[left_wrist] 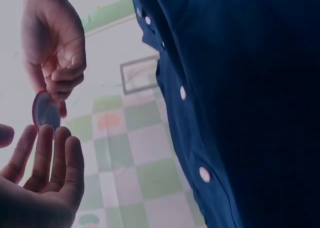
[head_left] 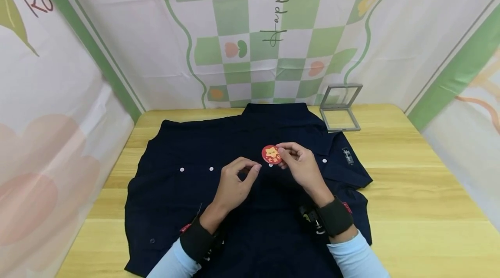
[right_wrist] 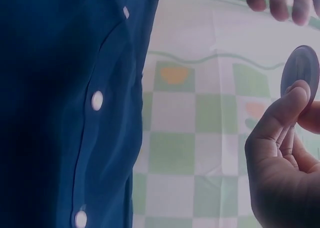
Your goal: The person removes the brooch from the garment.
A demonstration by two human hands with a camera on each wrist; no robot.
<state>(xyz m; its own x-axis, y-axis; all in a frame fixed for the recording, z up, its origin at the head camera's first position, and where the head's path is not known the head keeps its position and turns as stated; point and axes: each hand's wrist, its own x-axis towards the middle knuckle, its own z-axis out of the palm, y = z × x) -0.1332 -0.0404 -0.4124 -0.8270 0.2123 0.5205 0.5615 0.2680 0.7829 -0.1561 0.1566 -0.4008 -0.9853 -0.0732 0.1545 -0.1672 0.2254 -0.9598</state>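
Observation:
A dark navy shirt (head_left: 250,139) with white buttons lies spread flat, its collar at the back. Over its middle my right hand (head_left: 302,167) pinches a round red button badge (head_left: 270,155) by its right edge, between thumb and fingers. The badge carries a yellow star face; its grey back (right_wrist: 299,73) turns to the right wrist view. Just left of it hovers my left hand (head_left: 236,182), holding nothing that shows. In the left wrist view that hand's fingers (left_wrist: 45,158) are fairly straight and the thumb stands apart; their tips come close to the badge, and contact is unclear.
A grey square frame-like case (head_left: 341,119) stands with its lid up at the back right of the wooden table (head_left: 422,191). Printed cloth (head_left: 265,30) hangs along the back and both sides. Near the shirt's right sleeve shows a small dark label (head_left: 347,156).

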